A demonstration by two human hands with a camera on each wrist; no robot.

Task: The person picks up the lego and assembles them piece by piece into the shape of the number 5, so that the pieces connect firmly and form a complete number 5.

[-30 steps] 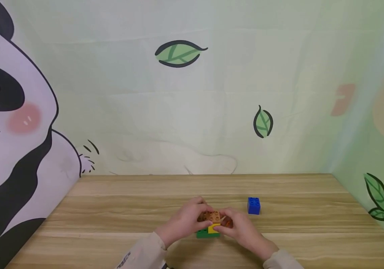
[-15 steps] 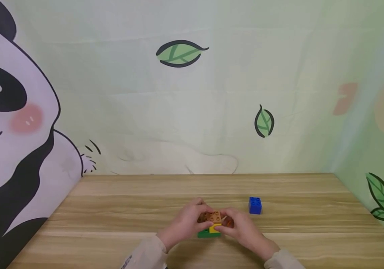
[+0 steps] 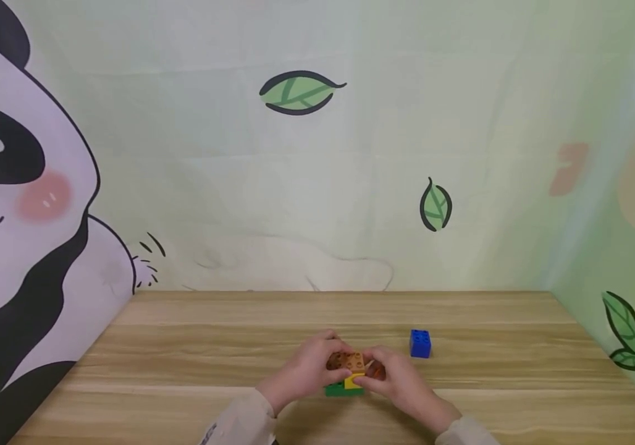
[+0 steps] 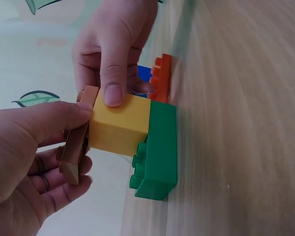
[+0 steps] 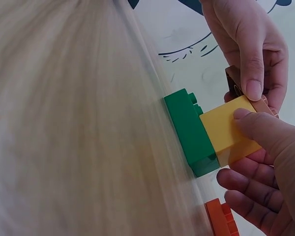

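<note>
A green toy building brick (image 4: 162, 147) lies on the table, with a yellow brick (image 4: 119, 123) standing on one end of it. On top of the yellow one sits a brown brick (image 3: 355, 361), which overhangs to the left; whether it is fully seated I cannot tell. My left hand (image 3: 305, 369) pinches the overhanging part of the brown brick between thumb and fingers. With its thumb on the near face, my right hand (image 3: 406, 384) grips the yellow brick; its far fingers are partly hidden. Behind that hand an orange brick (image 5: 217, 219) rests on the table, mostly covered in the head view.
A blue brick (image 3: 420, 344) stands on the wooden table (image 3: 212, 346), behind and to the right of the hands. A printed cloth backdrop (image 3: 228, 185) rises at the table's far edge and along both sides.
</note>
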